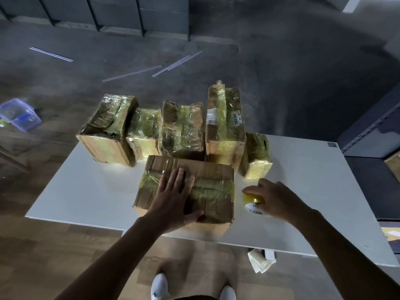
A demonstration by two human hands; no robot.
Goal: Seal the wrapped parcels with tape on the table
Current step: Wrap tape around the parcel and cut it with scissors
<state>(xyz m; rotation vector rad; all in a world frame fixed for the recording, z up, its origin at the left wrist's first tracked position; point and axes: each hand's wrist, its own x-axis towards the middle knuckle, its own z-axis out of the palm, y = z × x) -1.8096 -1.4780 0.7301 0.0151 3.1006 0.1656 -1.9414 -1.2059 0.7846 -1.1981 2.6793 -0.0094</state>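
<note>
Six parcels (181,126); left hand (175,195) flat on nearest parcel (214,187), right hand (275,198) grips one tape roll (252,200).

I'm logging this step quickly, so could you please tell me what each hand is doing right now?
Left hand: open, flat on the front parcel.
Right hand: closed grip on the tape roll.

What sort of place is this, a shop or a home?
Probably a warehouse or packing room: taped cardboard parcels crowd a white table, the right hand grips a tape roll, and the floor beyond is bare concrete.
</note>
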